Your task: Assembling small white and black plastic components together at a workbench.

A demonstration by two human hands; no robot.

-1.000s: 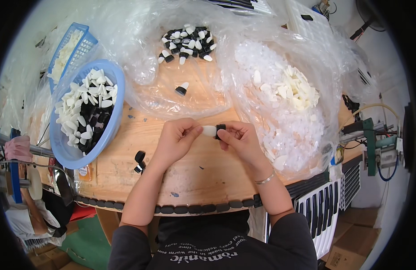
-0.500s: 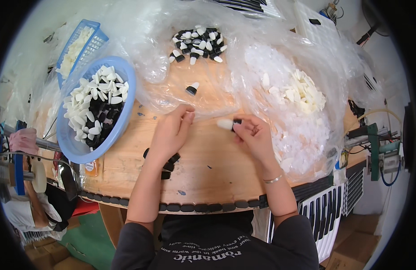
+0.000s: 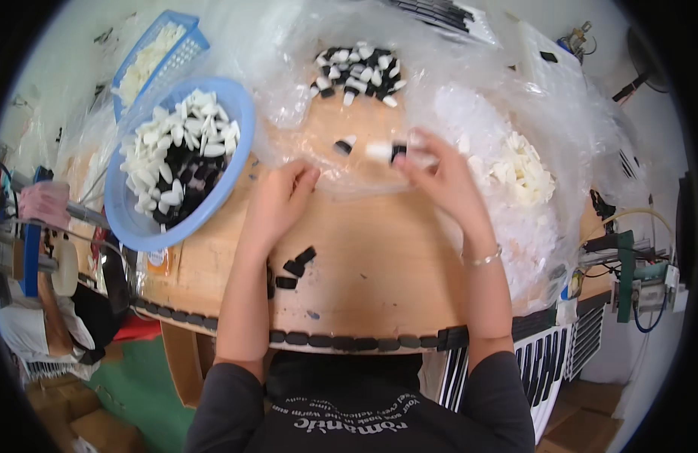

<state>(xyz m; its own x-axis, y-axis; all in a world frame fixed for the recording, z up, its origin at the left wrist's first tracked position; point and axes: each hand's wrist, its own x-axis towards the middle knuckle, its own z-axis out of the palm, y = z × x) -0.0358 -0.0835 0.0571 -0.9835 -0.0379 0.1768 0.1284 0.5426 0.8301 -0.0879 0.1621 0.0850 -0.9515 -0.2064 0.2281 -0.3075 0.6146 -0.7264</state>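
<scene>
My right hand pinches a small black-capped piece by its black end. Its pale tongue-shaped end points left and is blurred. My left hand hovers over the table's middle, its fingers curled against the thumb; whatever they hold, if anything, is hidden. Between and beyond the hands, one similar black-and-white piece lies on clear plastic film. Farther back sits a heap of such pieces. Several loose black caps rest beside my left forearm.
On the left stands a blue basin of white tongues and black caps, with a blue basket of cream pieces behind it. Cream pieces lie on plastic sheeting at right. Dark blocks line the table's front edge.
My right hand has moved away from me, carrying the piece toward the lone one on the film. The left hand stays closed, and more loose black caps show beside its forearm.
</scene>
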